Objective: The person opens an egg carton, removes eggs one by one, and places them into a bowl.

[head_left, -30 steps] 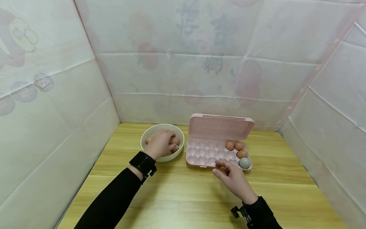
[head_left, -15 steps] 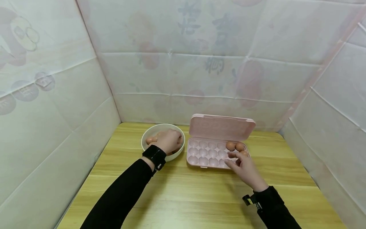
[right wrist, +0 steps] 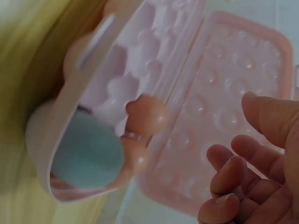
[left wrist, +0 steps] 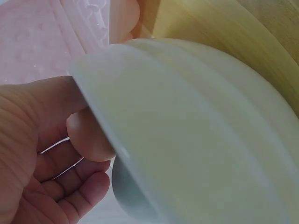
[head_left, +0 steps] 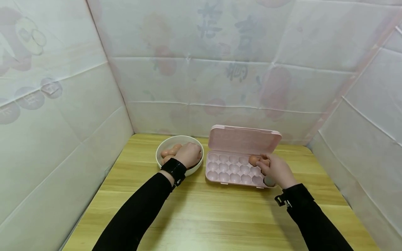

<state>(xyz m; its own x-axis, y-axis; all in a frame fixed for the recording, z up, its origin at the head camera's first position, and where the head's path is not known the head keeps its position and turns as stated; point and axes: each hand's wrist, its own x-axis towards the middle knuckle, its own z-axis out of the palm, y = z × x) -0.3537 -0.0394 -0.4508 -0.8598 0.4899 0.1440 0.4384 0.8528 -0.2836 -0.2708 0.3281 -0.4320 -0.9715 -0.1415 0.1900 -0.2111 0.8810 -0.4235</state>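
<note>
My left hand (head_left: 188,155) reaches into the white bowl (head_left: 159,164), among brown eggs (head_left: 169,152). In the left wrist view its thumb and curled fingers surround a brown egg (left wrist: 91,140) just inside the rim, while a grey-green egg (left wrist: 131,191) lies beside it. My right hand (head_left: 277,170) is over the right end of the pink egg tray (head_left: 220,181), near a brown egg (head_left: 253,160). In the right wrist view its fingers are loosely bent with nothing between them. A blue-green egg (right wrist: 86,149) sits in the tray's corner, with brown eggs (right wrist: 147,114) behind.
The tray's pink lid (head_left: 245,138) stands raised at the back. Bowl and tray stand side by side on a wooden table (head_left: 201,216). White printed sheets (head_left: 201,83) form walls behind and at both sides.
My right hand has moved right and forward, from the tray's front edge to the eggs at its right end. My left hand has shifted slightly right within the bowl.
</note>
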